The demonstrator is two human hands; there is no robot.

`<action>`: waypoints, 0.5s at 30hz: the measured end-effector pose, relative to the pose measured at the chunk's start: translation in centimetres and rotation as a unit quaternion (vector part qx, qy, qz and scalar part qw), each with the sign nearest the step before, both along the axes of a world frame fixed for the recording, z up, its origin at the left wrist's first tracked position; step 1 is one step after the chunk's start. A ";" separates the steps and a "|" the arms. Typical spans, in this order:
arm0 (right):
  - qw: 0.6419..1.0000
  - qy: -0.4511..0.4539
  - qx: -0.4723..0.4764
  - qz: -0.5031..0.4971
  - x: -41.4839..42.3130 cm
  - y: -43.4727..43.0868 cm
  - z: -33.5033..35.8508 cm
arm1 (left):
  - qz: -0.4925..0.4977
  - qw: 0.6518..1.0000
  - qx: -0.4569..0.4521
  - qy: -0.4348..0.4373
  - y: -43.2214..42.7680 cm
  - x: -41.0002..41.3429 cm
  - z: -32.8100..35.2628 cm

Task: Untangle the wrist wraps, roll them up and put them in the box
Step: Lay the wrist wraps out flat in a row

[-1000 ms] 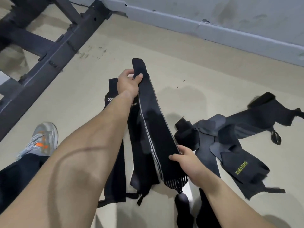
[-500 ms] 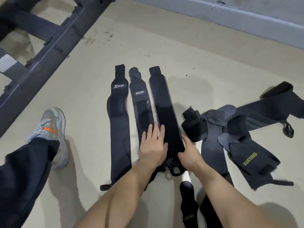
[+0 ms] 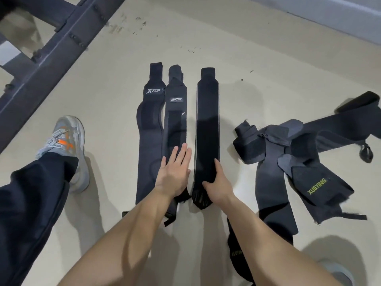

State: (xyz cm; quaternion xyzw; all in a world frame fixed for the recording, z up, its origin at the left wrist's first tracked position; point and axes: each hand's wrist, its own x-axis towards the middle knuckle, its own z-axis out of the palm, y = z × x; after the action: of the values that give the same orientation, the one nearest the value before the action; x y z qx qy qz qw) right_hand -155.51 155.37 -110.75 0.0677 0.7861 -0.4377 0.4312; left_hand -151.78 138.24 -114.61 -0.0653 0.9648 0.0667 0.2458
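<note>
Grey shoe left, tangled wraps right; left fingers flat, right fingers grip wrap.

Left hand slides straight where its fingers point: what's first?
The left hand lies flat on the middle wrap; going on it likely runs up that wrap to its label patch, beside the striped wrap the right hand grips.

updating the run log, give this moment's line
left hand presses middle long black fabric wrap; right hand grips long black grey-edged fabric wrap; unrolled
</note>
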 end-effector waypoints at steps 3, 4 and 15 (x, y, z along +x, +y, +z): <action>0.999 0.004 0.035 0.036 0.4 0.3 0.6 | 0.063 0.996 0.063 0.014 1.0 -0.6 1.5; 0.998 0.005 0.052 0.045 0.6 0.6 0.9 | 0.076 0.994 0.072 0.036 1.6 -0.7 2.0; 0.987 0.000 0.057 -0.153 2.3 12.0 4.9 | 0.171 0.972 0.161 0.027 12.2 1.7 7.0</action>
State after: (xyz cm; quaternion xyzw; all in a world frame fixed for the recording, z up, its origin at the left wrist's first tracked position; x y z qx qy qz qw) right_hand -153.19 167.36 -105.80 0.2113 0.7902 -0.4528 0.3547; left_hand -150.07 150.46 -107.60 -0.1872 0.9220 0.2644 0.2121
